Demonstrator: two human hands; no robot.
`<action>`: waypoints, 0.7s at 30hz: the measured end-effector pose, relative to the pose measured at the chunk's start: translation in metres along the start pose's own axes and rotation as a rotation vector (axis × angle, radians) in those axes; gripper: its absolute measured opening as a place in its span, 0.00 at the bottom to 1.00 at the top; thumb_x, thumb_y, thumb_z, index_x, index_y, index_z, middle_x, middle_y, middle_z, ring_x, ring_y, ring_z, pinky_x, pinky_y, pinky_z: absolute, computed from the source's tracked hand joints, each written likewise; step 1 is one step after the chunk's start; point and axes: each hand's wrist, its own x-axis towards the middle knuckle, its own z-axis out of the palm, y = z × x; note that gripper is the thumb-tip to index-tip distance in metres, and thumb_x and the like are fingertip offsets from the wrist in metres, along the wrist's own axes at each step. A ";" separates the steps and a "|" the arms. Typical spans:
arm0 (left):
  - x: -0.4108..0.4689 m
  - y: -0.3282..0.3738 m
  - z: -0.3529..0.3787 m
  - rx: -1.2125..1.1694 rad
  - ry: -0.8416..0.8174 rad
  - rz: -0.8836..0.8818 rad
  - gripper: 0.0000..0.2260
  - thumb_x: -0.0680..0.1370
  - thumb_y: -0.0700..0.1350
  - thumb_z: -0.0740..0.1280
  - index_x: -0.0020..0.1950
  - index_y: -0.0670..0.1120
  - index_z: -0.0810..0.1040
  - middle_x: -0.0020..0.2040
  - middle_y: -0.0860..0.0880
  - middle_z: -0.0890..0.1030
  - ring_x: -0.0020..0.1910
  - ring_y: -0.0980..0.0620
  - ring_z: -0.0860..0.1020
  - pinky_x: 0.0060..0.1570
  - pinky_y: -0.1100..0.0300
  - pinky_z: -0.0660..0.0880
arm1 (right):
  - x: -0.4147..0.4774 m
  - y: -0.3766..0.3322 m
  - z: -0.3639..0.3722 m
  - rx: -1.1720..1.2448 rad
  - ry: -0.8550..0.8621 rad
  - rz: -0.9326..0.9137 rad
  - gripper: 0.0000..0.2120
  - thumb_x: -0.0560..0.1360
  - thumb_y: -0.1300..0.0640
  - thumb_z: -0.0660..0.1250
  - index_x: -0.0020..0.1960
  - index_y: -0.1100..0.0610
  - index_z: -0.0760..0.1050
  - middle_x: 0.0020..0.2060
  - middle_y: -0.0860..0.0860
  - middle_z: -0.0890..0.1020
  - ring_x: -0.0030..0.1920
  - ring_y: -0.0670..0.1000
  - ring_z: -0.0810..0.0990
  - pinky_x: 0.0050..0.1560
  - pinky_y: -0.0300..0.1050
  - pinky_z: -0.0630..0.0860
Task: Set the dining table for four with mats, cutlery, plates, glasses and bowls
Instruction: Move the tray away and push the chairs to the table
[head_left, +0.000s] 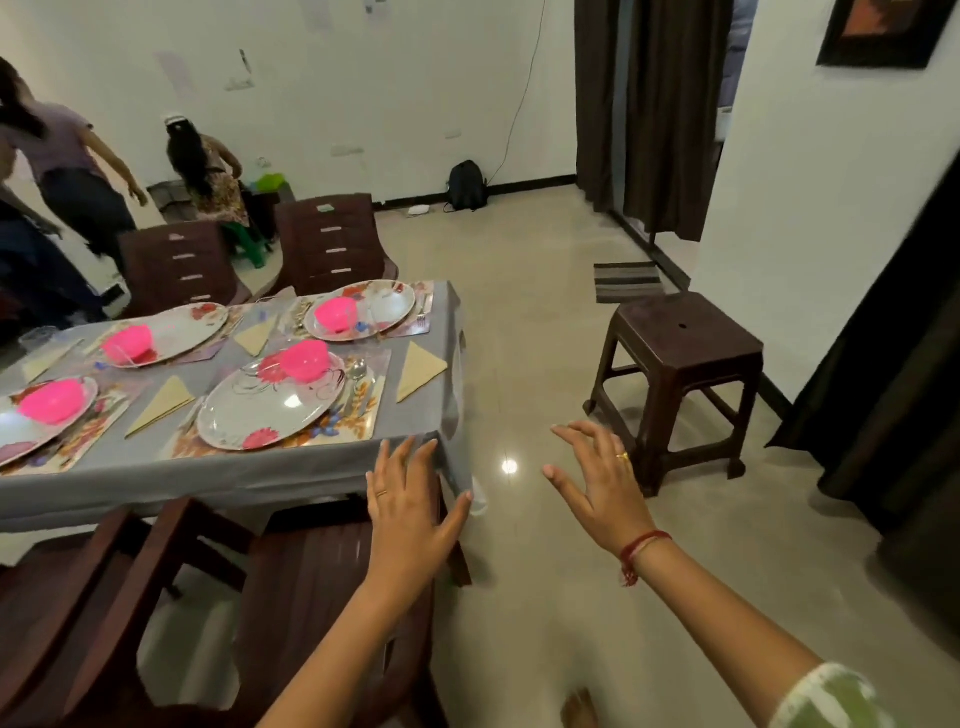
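The dining table (249, 475) wears a grey cloth and carries several place settings. Each has a floral mat (358, 423), a flowered plate (260, 410) and a pink bowl (304, 358). Clear glasses lie tipped on the plates, one (249, 376) beside the nearest bowl. Cutlery (358, 387) lies to the right of the near plate, and folded tan napkins (418, 369) sit between the settings. My left hand (410, 512) hovers with spread fingers at the table's near right corner, holding nothing. Over the floor, my right hand (602, 483) is spread and empty too.
Dark brown chairs stand at the near side (311, 597) and the far side (327, 244) of the table. A brown plastic stool (680, 364) stands on the tiled floor to the right. Two people (78, 171) move at the back left. A black backpack (466, 184) leans on the far wall.
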 end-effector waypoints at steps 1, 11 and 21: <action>0.021 -0.002 0.013 -0.006 -0.006 -0.023 0.34 0.72 0.67 0.55 0.73 0.49 0.63 0.76 0.47 0.59 0.77 0.50 0.45 0.74 0.41 0.47 | 0.022 0.016 0.004 -0.010 -0.031 -0.009 0.34 0.74 0.30 0.46 0.68 0.51 0.68 0.63 0.51 0.69 0.64 0.52 0.69 0.63 0.43 0.59; 0.247 -0.010 0.099 -0.025 0.063 -0.177 0.34 0.71 0.66 0.56 0.71 0.47 0.65 0.73 0.43 0.63 0.76 0.42 0.51 0.72 0.43 0.51 | 0.246 0.125 0.029 0.018 -0.162 -0.090 0.36 0.72 0.27 0.45 0.70 0.49 0.65 0.67 0.49 0.66 0.67 0.49 0.63 0.63 0.44 0.63; 0.460 -0.041 0.210 -0.008 0.118 -0.332 0.37 0.69 0.67 0.54 0.72 0.47 0.64 0.73 0.43 0.61 0.75 0.42 0.54 0.72 0.48 0.49 | 0.493 0.253 0.097 0.049 -0.221 -0.171 0.37 0.72 0.27 0.44 0.69 0.51 0.67 0.65 0.51 0.68 0.66 0.52 0.65 0.64 0.46 0.62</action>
